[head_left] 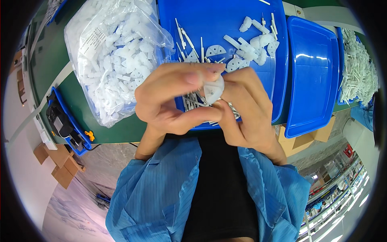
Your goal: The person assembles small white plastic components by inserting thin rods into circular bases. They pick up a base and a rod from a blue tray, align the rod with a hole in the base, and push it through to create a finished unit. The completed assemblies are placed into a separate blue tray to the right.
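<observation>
Above the blue tray point(225, 12), my two hands meet at a white half-round plastic piece point(213, 90). My left hand point(165, 99) curls round its left side, with a fingertip at the upper edge and the thumb by the lower edge. Opposite it, my right hand point(252, 109) pinches the piece between thumb and bent fingers. The fingers partly cover the piece, and whether a pin sits in it I cannot make out. Behind my hands, loose white half-round pieces point(215, 50) with small holes and thin metal pins point(189, 40) lie in the tray.
A clear bag of white plastic parts point(129, 60) lies at the left. To the right stand another blue tray point(310, 76) and a heap of thin white rods point(354, 68). A small blue tray with a black device point(60, 121) sits at the green table's point(113, 135) left edge.
</observation>
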The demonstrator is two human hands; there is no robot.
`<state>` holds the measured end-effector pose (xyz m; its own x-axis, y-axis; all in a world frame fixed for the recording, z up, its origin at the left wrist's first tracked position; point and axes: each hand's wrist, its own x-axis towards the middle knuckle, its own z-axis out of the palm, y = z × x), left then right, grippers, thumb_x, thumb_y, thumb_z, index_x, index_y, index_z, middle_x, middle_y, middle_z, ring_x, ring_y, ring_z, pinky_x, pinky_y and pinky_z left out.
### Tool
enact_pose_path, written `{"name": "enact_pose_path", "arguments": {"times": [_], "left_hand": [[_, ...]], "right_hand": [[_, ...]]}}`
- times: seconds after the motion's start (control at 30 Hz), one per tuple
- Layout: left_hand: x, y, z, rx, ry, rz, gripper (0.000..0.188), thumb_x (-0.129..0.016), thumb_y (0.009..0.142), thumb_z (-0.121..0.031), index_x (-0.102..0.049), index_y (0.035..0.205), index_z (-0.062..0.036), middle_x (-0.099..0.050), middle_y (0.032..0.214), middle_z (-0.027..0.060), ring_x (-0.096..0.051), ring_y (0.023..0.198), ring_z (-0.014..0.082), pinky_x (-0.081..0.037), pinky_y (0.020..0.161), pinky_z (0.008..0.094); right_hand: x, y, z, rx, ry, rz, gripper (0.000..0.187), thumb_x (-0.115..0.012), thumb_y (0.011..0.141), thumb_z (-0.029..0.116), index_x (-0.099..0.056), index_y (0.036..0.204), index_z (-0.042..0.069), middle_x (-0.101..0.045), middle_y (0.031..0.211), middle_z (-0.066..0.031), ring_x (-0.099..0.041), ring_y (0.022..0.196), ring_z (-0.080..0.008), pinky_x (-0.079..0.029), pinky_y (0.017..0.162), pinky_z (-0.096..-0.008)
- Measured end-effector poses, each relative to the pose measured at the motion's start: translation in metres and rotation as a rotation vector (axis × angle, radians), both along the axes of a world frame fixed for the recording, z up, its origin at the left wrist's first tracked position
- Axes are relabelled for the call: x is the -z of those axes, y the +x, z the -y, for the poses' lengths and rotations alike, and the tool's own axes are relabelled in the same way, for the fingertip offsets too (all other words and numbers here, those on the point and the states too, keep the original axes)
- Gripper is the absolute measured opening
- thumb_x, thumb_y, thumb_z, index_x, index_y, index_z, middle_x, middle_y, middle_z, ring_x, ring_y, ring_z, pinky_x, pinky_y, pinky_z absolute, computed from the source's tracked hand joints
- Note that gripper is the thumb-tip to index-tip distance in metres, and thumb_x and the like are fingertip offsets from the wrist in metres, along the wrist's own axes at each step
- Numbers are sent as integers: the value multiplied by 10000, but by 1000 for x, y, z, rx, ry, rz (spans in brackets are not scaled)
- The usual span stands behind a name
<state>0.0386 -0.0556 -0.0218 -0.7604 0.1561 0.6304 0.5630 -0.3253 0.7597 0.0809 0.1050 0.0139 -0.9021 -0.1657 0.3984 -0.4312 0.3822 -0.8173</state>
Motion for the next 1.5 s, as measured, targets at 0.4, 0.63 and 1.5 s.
{"name": "enact_pose_path", "arguments": {"times": [0.4, 0.63, 1.5], "left_hand": [[-8, -3, 19, 67, -158, 202, 348, -886, 624, 18, -664, 892, 32, -645, 1069, 205, -707, 941, 320, -607, 817, 402], [-10, -2, 10, -140, -233, 31, 241, -847, 629, 73, -724, 828, 11, -568, 974, 132, -715, 924, 338, -610, 768, 352], [-4, 2, 16, -76, 227, 678, 266, -600, 987, -202, -551, 1111, 28, -629, 1091, 186, -703, 936, 358, -601, 847, 453]], "right_hand": [[-7, -9, -9, -151, -224, 292, 225, -707, 748, 59, -652, 956, -4, -554, 734, -94, -482, 624, -212, -388, 588, -318], [-11, -9, 5, 75, -242, 561, 168, -650, 933, 126, -680, 834, -7, -608, 589, -72, -523, 458, -107, -383, 428, -261], [12, -43, 7, 136, 33, 219, 203, -600, 870, 2, -520, 1056, 8, -626, 750, -146, -664, 617, -275, -505, 530, -366]]}}
